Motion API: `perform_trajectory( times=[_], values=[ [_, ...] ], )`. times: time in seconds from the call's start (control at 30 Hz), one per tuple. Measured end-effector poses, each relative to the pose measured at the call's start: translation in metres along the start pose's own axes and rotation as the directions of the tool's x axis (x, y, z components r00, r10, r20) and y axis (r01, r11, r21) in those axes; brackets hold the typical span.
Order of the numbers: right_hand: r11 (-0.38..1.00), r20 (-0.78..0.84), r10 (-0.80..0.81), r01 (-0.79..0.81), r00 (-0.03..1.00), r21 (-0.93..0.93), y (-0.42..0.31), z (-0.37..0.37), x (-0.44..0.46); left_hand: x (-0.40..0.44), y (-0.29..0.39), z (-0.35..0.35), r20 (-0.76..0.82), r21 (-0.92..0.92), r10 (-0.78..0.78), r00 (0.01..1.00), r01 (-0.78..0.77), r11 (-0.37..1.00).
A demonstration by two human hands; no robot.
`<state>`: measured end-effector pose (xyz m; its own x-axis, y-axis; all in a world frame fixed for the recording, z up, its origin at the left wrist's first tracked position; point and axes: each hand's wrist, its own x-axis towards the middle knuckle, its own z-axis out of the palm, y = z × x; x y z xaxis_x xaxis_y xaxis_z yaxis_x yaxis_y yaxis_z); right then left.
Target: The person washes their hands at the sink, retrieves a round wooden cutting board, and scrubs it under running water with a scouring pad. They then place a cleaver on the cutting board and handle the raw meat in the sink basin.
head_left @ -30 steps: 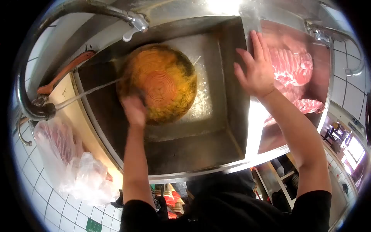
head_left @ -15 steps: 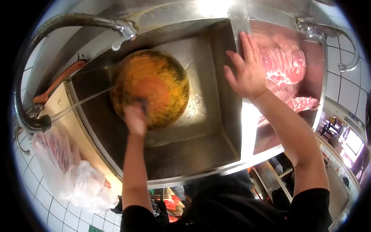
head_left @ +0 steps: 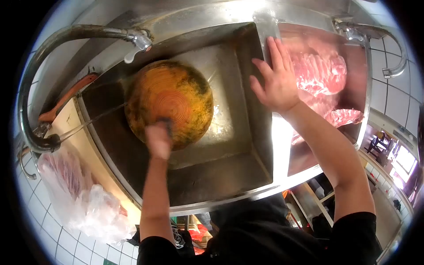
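Observation:
A large round piece, orange-brown with fine concentric rings and blackened patches (head_left: 187, 90), lies in the left sink basin (head_left: 229, 154). I cannot tell if it is an upturned pan or something else. My left hand (head_left: 158, 140), smeared by motion, is closed on a small dark pad (head_left: 166, 123) pressed on the ringed surface. Just what the pad is stays unclear. My right hand (head_left: 281, 86) lies flat with fingers spread on the steel divider (head_left: 282, 152) between the basins, its edge beside the raw meat (head_left: 320, 73) in the right basin.
A curved tap (head_left: 51, 140) at the left pours a thin stream toward the round piece. A second tap (head_left: 392, 70) stands at the far right. Along the left edge are a brown-handled tool (head_left: 66, 98), a wooden board (head_left: 70, 117) and clear plastic bags (head_left: 95, 212) with meat inside.
My left hand and the dark pad have shifted slightly right and down over the round surface. The right hand stays on the divider, and the whole view has drifted a little.

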<state>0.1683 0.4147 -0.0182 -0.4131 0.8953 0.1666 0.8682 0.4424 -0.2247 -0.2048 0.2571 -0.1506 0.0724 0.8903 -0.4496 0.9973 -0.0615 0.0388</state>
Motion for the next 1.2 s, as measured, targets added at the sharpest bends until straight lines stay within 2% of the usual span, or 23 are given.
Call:
perform_trajectory(
  times=[0.03, 0.1, 0.13, 0.17, 0.23, 0.3, 0.33, 0.4, 0.47, 0.5, 0.53, 0.63, 0.67, 0.73, 0.8, 0.83, 0.87, 0.9, 0.97, 1.03, 1.07, 1.1, 1.2],
  values=[
    [1.000, 0.005, 0.004, -0.004, 1.000, -0.004, -0.002, 0.001, -0.002, 0.025, -0.034, 0.004, -0.363, 0.028, -0.087, 0.928, 0.104, 0.994],
    [1.000, 0.022, 0.011, -0.011, 1.000, -0.012, -0.005, 0.005, -0.007, 0.082, -0.051, -0.002, -0.611, 0.061, -0.203, 0.765, 0.301, 0.952],
    [0.999, 0.010, 0.009, -0.009, 1.000, -0.033, -0.001, 0.004, -0.002, 0.115, -0.040, -0.022, -0.560, 0.103, -0.259, 0.787, 0.376, 0.921],
    [1.000, 0.006, 0.002, -0.002, 1.000, -0.025, 0.000, 0.003, -0.002, 0.133, -0.005, -0.056, -0.333, -0.121, -0.349, 0.876, 0.328, 0.937],
    [1.000, 0.002, -0.003, 0.003, 1.000, 0.004, -0.001, 0.003, -0.003, 0.131, 0.072, -0.070, -0.238, -0.235, -0.145, 0.960, 0.088, 0.968],
    [1.000, 0.007, -0.005, 0.005, 1.000, 0.015, -0.001, 0.005, -0.006, 0.086, 0.118, -0.008, -0.453, 0.073, 0.307, 0.837, -0.308, 0.949],
    [1.000, 0.000, -0.002, 0.002, 1.000, 0.017, 0.001, 0.005, -0.004, 0.050, 0.125, 0.014, -0.539, -0.158, 0.237, 0.809, -0.373, 0.914],
    [1.000, 0.002, 0.006, -0.006, 1.000, 0.012, -0.001, 0.001, -0.002, -0.012, 0.093, 0.044, -0.217, -0.301, 0.292, 0.932, -0.348, 0.888],
    [1.000, 0.010, 0.008, -0.008, 1.000, 0.010, -0.001, 0.002, -0.001, -0.017, 0.031, 0.031, 0.074, -0.163, 0.152, 0.986, -0.138, 0.977],
    [1.000, 0.009, 0.009, -0.009, 1.000, 0.001, 0.001, 0.002, -0.001, -0.001, -0.005, 0.042, 0.160, -0.242, -0.148, 0.976, 0.184, 0.953],
    [1.000, 0.014, 0.002, -0.002, 1.000, -0.004, 0.000, 0.002, -0.003, 0.007, -0.031, 0.041, -0.545, -0.107, -0.087, 0.834, 0.034, 0.994],
    [0.999, 0.046, 0.034, -0.034, 0.998, -0.005, -0.004, 0.002, -0.002, 0.100, -0.050, -0.019, -0.552, -0.138, -0.454, 0.700, 0.460, 0.877],
    [1.000, 0.048, 0.025, -0.025, 0.999, -0.006, -0.004, 0.001, -0.002, 0.114, -0.023, -0.078, -0.176, 0.011, -0.399, 0.900, 0.407, 0.913],
    [1.000, 0.041, 0.015, -0.015, 0.999, 0.004, -0.004, 0.001, -0.002, 0.119, 0.048, -0.107, 0.069, 0.116, -0.131, 0.989, 0.123, 0.986],
    [1.000, 0.047, 0.030, -0.030, 0.998, 0.000, -0.007, 0.002, -0.006, 0.101, 0.105, -0.026, -0.264, 0.203, 0.259, 0.929, -0.209, 0.957],
    [1.000, 0.043, 0.026, -0.025, 0.999, -0.008, -0.005, 0.001, -0.003, 0.065, 0.124, -0.020, -0.328, -0.058, 0.273, 0.904, -0.308, 0.950],
    [1.000, 0.034, 0.022, -0.022, 0.999, -0.010, -0.003, 0.000, 0.000, 0.046, 0.123, 0.009, -0.441, -0.139, 0.343, 0.829, -0.441, 0.887],
    [1.000, 0.032, 0.020, -0.020, 0.999, -0.005, -0.005, -0.001, -0.001, 0.025, 0.110, 0.022, -0.472, -0.148, 0.418, 0.776, -0.537, 0.830],
    [1.000, 0.031, 0.010, -0.010, 0.999, 0.000, -0.007, -0.001, -0.003, -0.005, 0.064, 0.019, -0.227, -0.156, 0.531, 0.816, -0.569, 0.807],
    [0.999, 0.009, -0.008, 0.009, 1.000, -0.036, -0.009, -0.002, -0.002, 0.013, 0.018, -0.015, 0.184, -0.100, 0.212, 0.960, -0.196, 0.976],
    [0.998, 0.001, -0.013, 0.014, 1.000, -0.057, -0.011, -0.004, -0.002, 0.009, -0.015, -0.010, -0.079, -0.165, 0.024, 0.997, -0.037, 0.986],
    [0.994, -0.026, 0.011, -0.014, 1.000, -0.105, -0.017, -0.005, -0.001, 0.006, -0.038, -0.003, -0.317, -0.267, -0.185, 0.930, 0.099, 0.958],
    [0.993, -0.109, 0.008, -0.021, 0.994, -0.118, -0.052, -0.004, 0.019, 0.023, -0.043, 0.005, -0.532, -0.351, -0.487, 0.693, 0.343, 0.871]
  ],
)
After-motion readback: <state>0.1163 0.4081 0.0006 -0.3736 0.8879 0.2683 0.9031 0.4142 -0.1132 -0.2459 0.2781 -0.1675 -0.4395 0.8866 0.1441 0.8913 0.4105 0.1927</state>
